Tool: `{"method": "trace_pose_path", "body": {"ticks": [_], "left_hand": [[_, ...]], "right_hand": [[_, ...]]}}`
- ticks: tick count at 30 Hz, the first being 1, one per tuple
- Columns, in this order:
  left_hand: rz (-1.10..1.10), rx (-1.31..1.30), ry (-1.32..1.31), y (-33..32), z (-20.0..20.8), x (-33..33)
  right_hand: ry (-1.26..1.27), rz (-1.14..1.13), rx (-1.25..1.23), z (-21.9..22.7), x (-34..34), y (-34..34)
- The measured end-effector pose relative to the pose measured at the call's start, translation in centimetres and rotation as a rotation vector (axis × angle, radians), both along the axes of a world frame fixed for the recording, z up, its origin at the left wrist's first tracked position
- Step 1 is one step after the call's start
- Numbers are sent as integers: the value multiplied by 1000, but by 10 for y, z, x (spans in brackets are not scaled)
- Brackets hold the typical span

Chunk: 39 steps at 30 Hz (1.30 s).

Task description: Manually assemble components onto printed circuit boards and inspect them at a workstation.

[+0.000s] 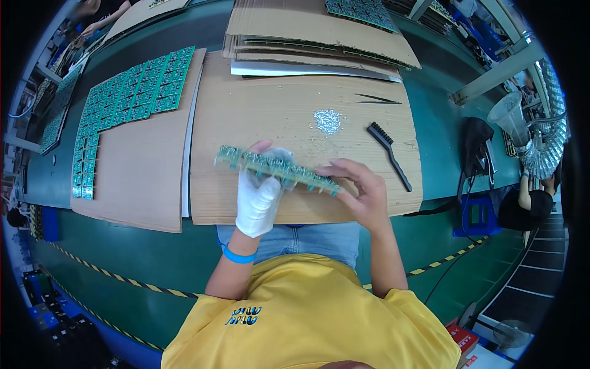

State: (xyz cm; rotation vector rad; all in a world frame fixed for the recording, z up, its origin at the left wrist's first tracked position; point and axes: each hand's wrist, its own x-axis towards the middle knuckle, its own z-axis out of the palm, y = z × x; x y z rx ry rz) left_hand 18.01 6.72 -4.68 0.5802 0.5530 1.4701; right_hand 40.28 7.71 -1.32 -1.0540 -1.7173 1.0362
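Above the near part of a tan cardboard sheet (276, 111), a green circuit board panel (279, 167) is held up off the surface, turned nearly edge-on, its left end a little higher than its right. The left hand (259, 197), in a white glove with a blue wristband (239, 255) below it, grips the panel left of its middle, the thumb on the near side and a bare fingertip showing past the far edge. The right hand (365, 190), bare, closes on the panel's right end, with the index finger along the far side and the thumb at the near side. Beyond the panel, a loose heap of small silvery bits (327, 122) lies on the sheet, with a few strays around it. To the right of the heap rests a black brush (390, 157), bristle end far and handle near; farther off lies a thin dark tool (378, 98), perhaps tweezers, though it is too small to be sure. On the left, more green boards (138, 92) lie in rows across the far and left parts of another cardboard sheet (141, 172). At the far side stands a cardboard stack (295, 21) with green panels (362, 13) on top.
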Motion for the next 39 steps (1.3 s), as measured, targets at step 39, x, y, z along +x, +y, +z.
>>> {"method": "trace_pose_path", "body": {"ticks": [39], "left_hand": [[24,-19,-70,1,6,6]], "right_hand": [[566,41,-416,-32,-1,5]]}}
